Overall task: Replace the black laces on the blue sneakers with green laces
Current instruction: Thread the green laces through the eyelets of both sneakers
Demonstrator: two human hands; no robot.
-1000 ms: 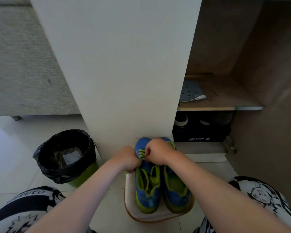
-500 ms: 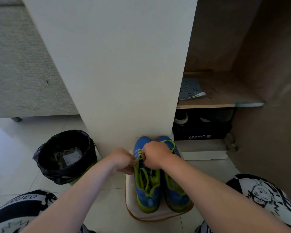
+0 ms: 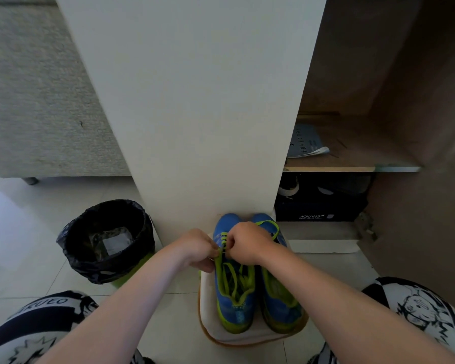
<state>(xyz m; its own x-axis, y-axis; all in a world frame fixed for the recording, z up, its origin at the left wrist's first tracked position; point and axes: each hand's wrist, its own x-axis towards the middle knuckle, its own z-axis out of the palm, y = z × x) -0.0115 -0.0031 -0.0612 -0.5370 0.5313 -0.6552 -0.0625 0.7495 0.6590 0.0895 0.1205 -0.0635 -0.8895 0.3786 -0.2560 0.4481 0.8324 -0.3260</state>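
- Blue sneakers (image 3: 281,308) sit side by side on a pale pad (image 3: 208,319) on the tiled floor (image 3: 37,258); toes face a white panel (image 3: 195,101), heels face the person, so the long axes run straight away from the body
- Green lace (image 3: 231,282), flat and limp, zigzags up the sneaker on the person's left; slack loops lie over the tongue; no black lace shows
- Left hand (image 3: 195,249) and right hand (image 3: 244,241) meet over that shoe's forefoot; fingers curled, each pinching the lace; neither looks nearer
- The eyelets lie right under the knuckles; I'd guess the next pull goes sideways, across the shoe
- Uppers look soft and mesh-like, soles lime and rubbery
- A bin (image 3: 105,240) with a crinkled black liner stands well apart, to the left
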